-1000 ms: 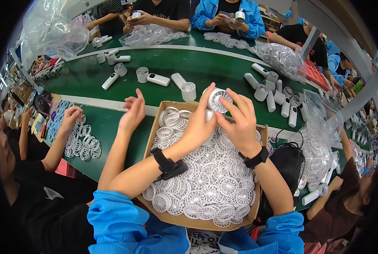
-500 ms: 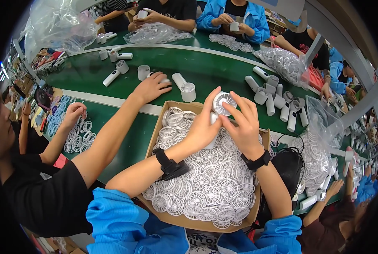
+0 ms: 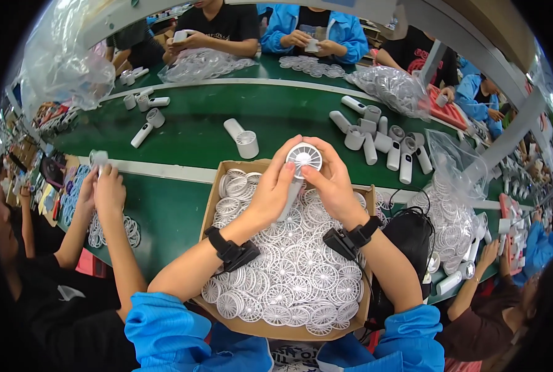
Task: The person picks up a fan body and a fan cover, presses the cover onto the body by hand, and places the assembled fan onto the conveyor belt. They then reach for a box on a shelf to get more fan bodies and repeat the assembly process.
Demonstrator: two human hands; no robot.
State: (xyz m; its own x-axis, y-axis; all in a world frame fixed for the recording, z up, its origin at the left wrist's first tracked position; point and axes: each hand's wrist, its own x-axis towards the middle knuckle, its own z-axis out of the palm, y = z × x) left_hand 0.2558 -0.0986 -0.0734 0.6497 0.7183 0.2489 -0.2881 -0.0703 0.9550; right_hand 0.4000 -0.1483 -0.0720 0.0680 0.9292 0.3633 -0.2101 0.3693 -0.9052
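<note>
- Where a co-worker's hands [image 3: 106, 186] meet at the far left, they pinch a small white part above the green belt [image 3: 183, 133].
- The left hand [image 3: 275, 189] curls around the white fan [image 3: 303, 158], fingers closed on its handle.
- The right hand [image 3: 333, 183] grips the fan's round head, above the cardboard box [image 3: 209, 204] of white grilles [image 3: 289, 279].

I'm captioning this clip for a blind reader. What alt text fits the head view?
Two bare hands, left hand and right hand, hold a small white handheld fan above a cardboard box filled with round white fan grilles. Beyond it, more white fan bodies lie on a green conveyor belt, with other workers seated around.
</note>
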